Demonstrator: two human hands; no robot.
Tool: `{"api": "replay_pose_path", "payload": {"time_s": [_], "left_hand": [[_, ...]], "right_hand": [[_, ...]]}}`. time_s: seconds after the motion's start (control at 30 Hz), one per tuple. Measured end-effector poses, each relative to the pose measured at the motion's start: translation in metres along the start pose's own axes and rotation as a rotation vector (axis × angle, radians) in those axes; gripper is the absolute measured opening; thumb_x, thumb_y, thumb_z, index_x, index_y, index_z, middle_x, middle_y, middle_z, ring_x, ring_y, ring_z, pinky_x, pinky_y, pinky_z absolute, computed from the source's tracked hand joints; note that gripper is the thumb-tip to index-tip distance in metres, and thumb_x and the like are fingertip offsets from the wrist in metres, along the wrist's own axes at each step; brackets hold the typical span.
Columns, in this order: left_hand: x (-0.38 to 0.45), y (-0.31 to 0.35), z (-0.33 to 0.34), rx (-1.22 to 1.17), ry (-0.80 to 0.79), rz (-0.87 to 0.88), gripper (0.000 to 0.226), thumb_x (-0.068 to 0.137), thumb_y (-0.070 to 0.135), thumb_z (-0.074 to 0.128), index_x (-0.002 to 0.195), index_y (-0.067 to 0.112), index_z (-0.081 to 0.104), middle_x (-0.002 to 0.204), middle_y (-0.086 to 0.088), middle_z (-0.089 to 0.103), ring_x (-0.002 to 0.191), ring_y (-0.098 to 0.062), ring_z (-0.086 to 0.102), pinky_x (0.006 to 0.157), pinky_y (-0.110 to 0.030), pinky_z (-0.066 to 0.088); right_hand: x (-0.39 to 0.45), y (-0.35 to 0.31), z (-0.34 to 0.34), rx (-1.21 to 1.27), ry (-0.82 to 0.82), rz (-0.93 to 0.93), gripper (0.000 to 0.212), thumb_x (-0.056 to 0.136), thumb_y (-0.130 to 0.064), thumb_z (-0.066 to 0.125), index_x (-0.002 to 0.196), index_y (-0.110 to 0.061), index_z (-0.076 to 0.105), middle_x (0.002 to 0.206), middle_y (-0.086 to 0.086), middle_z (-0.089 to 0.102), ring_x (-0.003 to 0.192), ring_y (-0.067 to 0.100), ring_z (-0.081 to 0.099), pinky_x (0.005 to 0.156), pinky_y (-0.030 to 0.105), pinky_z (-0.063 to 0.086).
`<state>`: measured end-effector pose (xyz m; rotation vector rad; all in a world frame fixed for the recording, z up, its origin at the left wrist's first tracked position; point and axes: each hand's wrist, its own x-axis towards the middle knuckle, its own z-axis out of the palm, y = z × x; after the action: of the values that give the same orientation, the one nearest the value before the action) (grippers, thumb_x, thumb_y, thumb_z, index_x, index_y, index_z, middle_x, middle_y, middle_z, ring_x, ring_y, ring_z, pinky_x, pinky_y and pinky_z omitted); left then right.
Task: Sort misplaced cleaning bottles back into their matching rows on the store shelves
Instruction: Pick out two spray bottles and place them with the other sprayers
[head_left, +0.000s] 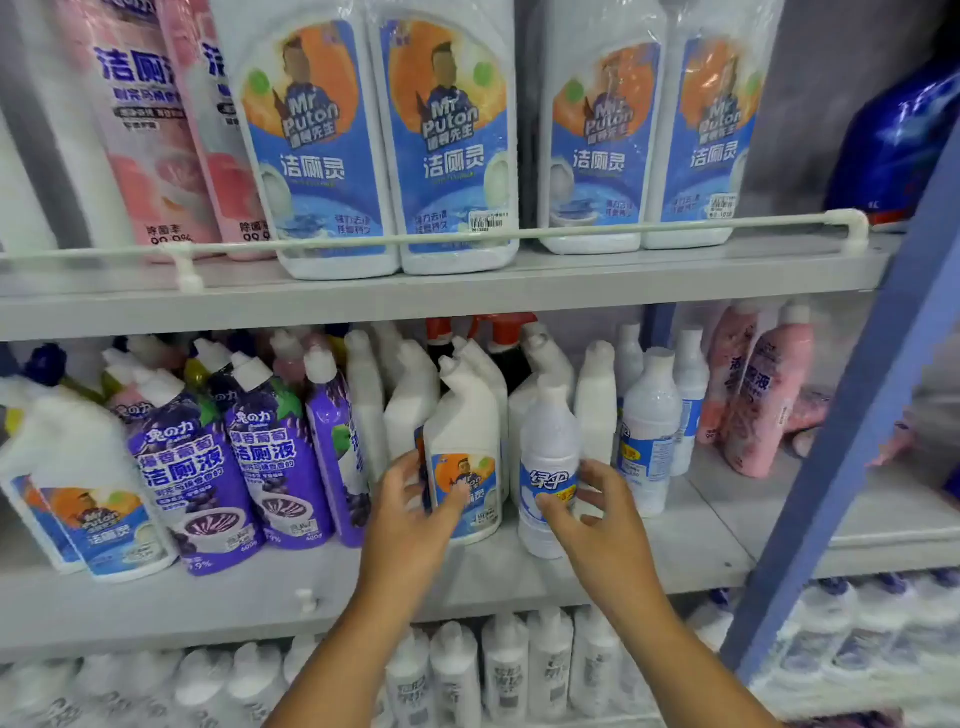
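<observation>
On the middle shelf (249, 592), my left hand (415, 514) grips a white angled-neck bottle with a blue and orange label (465, 441). Beside it stands a round white bottle with a blue band label (548, 452), and my right hand (587, 514) holds it with thumb on the label and fingers round its right side. Both bottles stand upright on the shelf near its front. Behind them are more white angled-neck bottles (410, 395). To the right stand matching round white bottles (649, 431).
Purple-label bottles (208, 467) and tilted white blue-label bottles (83, 499) fill the shelf's left. Pink bottles (763, 395) lean at the right. Large white jugs (452, 135) stand on the upper shelf behind a rail (623, 228). A blue upright post (841, 457) crosses the right. White bottles (509, 665) fill the shelf below.
</observation>
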<state>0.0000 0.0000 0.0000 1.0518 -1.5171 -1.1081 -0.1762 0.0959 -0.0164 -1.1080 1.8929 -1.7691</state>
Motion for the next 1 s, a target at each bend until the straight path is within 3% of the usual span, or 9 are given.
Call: {"api": "replay_pose_path", "payload": {"time_s": [0.07, 0.17, 0.3, 0.4, 0.57, 0.73, 0.83, 0.9, 1.0], "left_hand": [[0.018, -0.006, 0.002, 0.014, -0.018, 0.038, 0.049, 0.083, 0.024, 0.083, 0.119, 0.046, 0.056, 0.117, 0.02, 0.068, 0.103, 0.008, 0.066, 0.088, -0.022, 0.054], [0.037, -0.02, 0.007, 0.053, -0.049, 0.044, 0.063, 0.075, 0.039, 0.084, 0.131, 0.042, 0.055, 0.113, 0.021, 0.072, 0.103, 0.0, 0.07, 0.091, -0.032, 0.057], [0.039, -0.027, 0.013, 0.064, -0.062, 0.025, 0.066, 0.082, 0.034, 0.083, 0.14, 0.036, 0.05, 0.117, 0.014, 0.072, 0.105, -0.006, 0.07, 0.096, -0.042, 0.058], [0.042, -0.03, 0.015, 0.043, -0.074, 0.014, 0.066, 0.082, 0.034, 0.083, 0.139, 0.038, 0.051, 0.114, 0.018, 0.073, 0.104, -0.005, 0.07, 0.095, -0.041, 0.059], [0.039, -0.028, 0.014, -0.057, -0.096, -0.017, 0.066, 0.082, 0.024, 0.085, 0.138, 0.04, 0.053, 0.104, 0.024, 0.075, 0.097, 0.003, 0.071, 0.087, -0.031, 0.06], [0.027, -0.024, 0.013, -0.063, -0.053, -0.005, 0.056, 0.083, 0.021, 0.084, 0.131, 0.034, 0.058, 0.102, 0.025, 0.074, 0.095, 0.005, 0.071, 0.085, -0.029, 0.059], [0.017, -0.022, 0.012, -0.053, 0.011, -0.024, 0.048, 0.081, 0.022, 0.085, 0.116, 0.042, 0.06, 0.094, 0.027, 0.073, 0.09, 0.009, 0.069, 0.085, -0.032, 0.06], [0.01, -0.02, 0.008, -0.054, 0.066, -0.038, 0.045, 0.079, 0.022, 0.087, 0.107, 0.044, 0.059, 0.095, 0.027, 0.074, 0.09, 0.007, 0.07, 0.088, -0.036, 0.059], [0.001, -0.015, -0.001, -0.066, 0.122, -0.052, 0.042, 0.08, 0.017, 0.086, 0.107, 0.037, 0.06, 0.097, 0.021, 0.075, 0.093, 0.002, 0.072, 0.09, -0.039, 0.06]], "right_hand": [[0.006, 0.0, 0.014, -0.084, 0.087, -0.01, 0.055, 0.08, -0.032, 0.084, 0.126, -0.033, 0.053, 0.122, -0.016, 0.051, 0.109, 0.0, 0.058, 0.093, 0.034, 0.055], [0.009, 0.004, 0.032, -0.177, 0.19, -0.025, 0.062, 0.075, -0.038, 0.086, 0.126, -0.03, 0.051, 0.117, -0.015, 0.045, 0.105, 0.004, 0.058, 0.088, 0.033, 0.056], [0.008, 0.004, 0.049, -0.283, 0.279, -0.028, 0.075, 0.067, -0.047, 0.087, 0.128, -0.029, 0.047, 0.115, -0.013, 0.043, 0.105, 0.01, 0.056, 0.078, 0.03, 0.055], [0.008, 0.001, 0.053, -0.31, 0.287, -0.023, 0.067, 0.069, -0.049, 0.086, 0.121, -0.032, 0.046, 0.111, -0.02, 0.043, 0.098, 0.004, 0.059, 0.069, 0.025, 0.049], [0.004, -0.002, 0.031, -0.212, 0.233, -0.073, 0.055, 0.074, -0.038, 0.087, 0.117, -0.027, 0.054, 0.11, -0.021, 0.05, 0.1, -0.014, 0.054, 0.071, 0.012, 0.047], [-0.004, 0.002, -0.023, -0.248, 0.336, -0.063, 0.055, 0.077, -0.037, 0.085, 0.121, -0.027, 0.053, 0.113, -0.011, 0.048, 0.095, -0.019, 0.051, 0.067, 0.022, 0.045], [0.005, 0.008, -0.048, -0.3, 0.401, -0.048, 0.055, 0.08, -0.034, 0.084, 0.123, -0.018, 0.053, 0.113, -0.007, 0.045, 0.087, -0.003, 0.055, 0.064, 0.026, 0.041], [0.012, 0.013, -0.056, -0.309, 0.406, -0.03, 0.053, 0.083, -0.035, 0.081, 0.124, -0.017, 0.053, 0.113, -0.006, 0.042, 0.091, 0.015, 0.057, 0.067, 0.03, 0.042], [0.022, 0.02, -0.061, -0.319, 0.398, -0.043, 0.057, 0.085, -0.035, 0.078, 0.13, -0.012, 0.05, 0.12, 0.004, 0.046, 0.103, 0.027, 0.057, 0.073, 0.035, 0.045]]}}
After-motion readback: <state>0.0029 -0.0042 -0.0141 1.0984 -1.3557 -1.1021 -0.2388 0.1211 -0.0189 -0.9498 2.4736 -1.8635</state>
